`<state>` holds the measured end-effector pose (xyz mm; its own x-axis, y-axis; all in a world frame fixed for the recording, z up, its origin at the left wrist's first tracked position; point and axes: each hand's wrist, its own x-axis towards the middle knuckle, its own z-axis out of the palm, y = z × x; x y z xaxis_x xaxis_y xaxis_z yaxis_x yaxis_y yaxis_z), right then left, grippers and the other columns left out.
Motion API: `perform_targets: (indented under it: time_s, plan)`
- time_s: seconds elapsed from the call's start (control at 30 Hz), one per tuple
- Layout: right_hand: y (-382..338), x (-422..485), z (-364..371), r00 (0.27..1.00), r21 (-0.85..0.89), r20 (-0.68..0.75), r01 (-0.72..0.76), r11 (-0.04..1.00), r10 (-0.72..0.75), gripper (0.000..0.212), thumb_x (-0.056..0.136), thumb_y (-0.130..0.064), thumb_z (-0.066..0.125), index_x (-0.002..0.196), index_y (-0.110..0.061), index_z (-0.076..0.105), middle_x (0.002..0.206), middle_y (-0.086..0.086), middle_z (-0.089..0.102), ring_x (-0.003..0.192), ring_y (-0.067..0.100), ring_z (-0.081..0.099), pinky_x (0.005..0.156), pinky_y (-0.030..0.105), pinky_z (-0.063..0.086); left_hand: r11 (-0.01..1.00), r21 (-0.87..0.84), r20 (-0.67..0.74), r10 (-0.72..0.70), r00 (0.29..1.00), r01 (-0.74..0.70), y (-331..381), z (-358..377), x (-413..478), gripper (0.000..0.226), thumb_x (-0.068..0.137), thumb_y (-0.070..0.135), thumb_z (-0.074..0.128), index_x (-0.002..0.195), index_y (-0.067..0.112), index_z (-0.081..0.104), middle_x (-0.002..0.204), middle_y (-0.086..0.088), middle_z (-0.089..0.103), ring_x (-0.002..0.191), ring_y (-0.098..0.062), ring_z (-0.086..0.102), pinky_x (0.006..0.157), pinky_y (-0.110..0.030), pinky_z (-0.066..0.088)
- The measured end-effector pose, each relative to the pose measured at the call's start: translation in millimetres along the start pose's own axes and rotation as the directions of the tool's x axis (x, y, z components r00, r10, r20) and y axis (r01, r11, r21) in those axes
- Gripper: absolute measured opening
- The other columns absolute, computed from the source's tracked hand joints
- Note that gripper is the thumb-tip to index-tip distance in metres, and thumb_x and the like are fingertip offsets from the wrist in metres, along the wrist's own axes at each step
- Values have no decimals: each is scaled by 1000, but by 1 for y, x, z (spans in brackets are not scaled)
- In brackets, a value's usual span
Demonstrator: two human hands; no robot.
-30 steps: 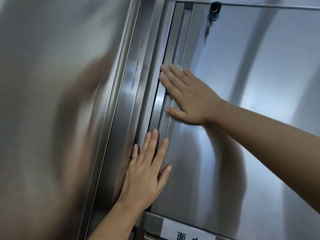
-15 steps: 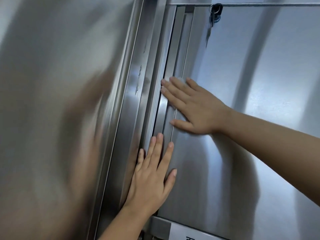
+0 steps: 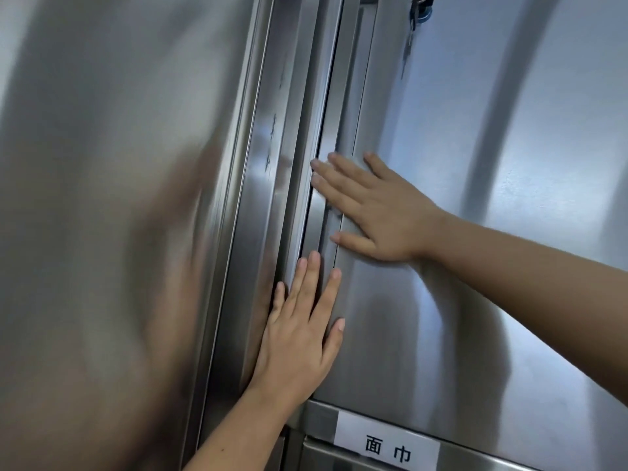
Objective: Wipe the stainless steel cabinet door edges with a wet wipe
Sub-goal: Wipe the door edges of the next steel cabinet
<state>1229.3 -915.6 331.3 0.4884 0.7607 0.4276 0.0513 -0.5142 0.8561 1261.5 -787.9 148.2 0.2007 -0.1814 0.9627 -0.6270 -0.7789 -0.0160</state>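
Two hands lie flat at the cabinet door's [image 3: 475, 249] left edge; the right hand [image 3: 384, 212], at two o'clock from the left hand [image 3: 299, 338], presses the wet wipe [image 3: 351, 163] under straight fingers. The left hand's fingers are spread and grasp nothing.

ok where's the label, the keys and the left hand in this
label [image 3: 388, 447], head view, white gap between its two characters
keys [image 3: 420, 13], head view, dark bunch at the top edge
left hand [image 3: 299, 341], head view, back of the hand
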Motion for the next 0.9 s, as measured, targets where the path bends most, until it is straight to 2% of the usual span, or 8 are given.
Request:
perform_targets:
  time_s: [0.1, 0.2, 0.3, 0.43, 0.6, 0.7, 0.77, 0.9]
  plan:
    - [-25, -20, 9, 995, 56, -9, 103, 993, -102, 71, 93, -52, 25, 147, -6, 18, 154, 12, 14, 143, 30, 11, 114, 46, 8, 1000, 8, 4, -10, 1000, 9, 2, 1, -7, 56, 92, 33, 36, 143, 12, 28, 152, -14, 17, 140, -26, 14, 101, -61, 13]
    - [-29, -25, 8, 987, 75, 46, 152, 985, -156, 70, 95, -51, 32, 147, -9, 13, 155, 9, 8, 143, 27, 6, 115, 44, 0, 999, 33, 20, -16, 1000, 15, 4, -1, -14, 56, 91, 34, 36, 142, 11, 30, 151, -14, 18, 139, -32, 20, 102, -59, 16]
    - [-12, -14, 0, 992, 47, 60, 109, 993, -112, 69, 95, -52, 28, 147, -11, 11, 155, 7, 7, 144, 24, 8, 114, 43, -4, 997, 71, 54, -21, 998, 18, 5, -2, -19, 58, 91, 35, 35, 143, 9, 31, 151, -16, 20, 138, -33, 21, 102, -58, 16]
    - [-15, -9, 1, 999, 33, 39, -22, 999, 21, 77, 89, -58, 6, 148, -10, 11, 156, 8, 6, 144, 26, 7, 114, 45, 2, 995, 101, 70, -33, 997, 25, 6, -1, -31, 58, 92, 35, 35, 144, 10, 29, 151, -15, 21, 139, -29, 20, 102, -58, 14]
    - [-60, -40, 20, 997, 109, -5, 79, 991, -79, 72, 92, -54, 25, 145, -6, 24, 153, 12, 18, 142, 30, 16, 113, 49, 11, 995, 97, 83, -45, 996, 37, 7, 7, -52, 56, 91, 35, 36, 142, 11, 31, 151, -14, 21, 140, -25, 17, 102, -60, 15]
    - [-73, -48, 23, 991, 138, 14, 129, 982, -132, 70, 93, -53, 27, 145, -6, 26, 152, 12, 20, 141, 29, 18, 113, 49, 12, 995, 91, 99, -54, 994, 45, 9, 9, -67, 55, 92, 34, 36, 142, 12, 30, 151, -15, 21, 140, -27, 19, 102, -58, 18]
    - [-65, -42, 18, 989, 121, 33, 140, 983, -145, 68, 93, -51, 24, 145, -8, 25, 153, 9, 21, 141, 27, 18, 113, 50, 8, 994, 98, 115, -51, 992, 40, 9, 8, -74, 55, 93, 33, 35, 143, 14, 28, 151, -15, 21, 139, -29, 22, 103, -57, 17]
    - [-45, -22, 13, 999, 93, 44, 1, 996, -5, 72, 90, -54, 8, 147, -11, 13, 155, 6, 10, 143, 22, 7, 112, 48, -6, 994, 98, 133, -70, 989, 58, 11, 9, -79, 55, 93, 33, 34, 145, 18, 24, 152, -13, 19, 140, -27, 21, 105, -56, 16]
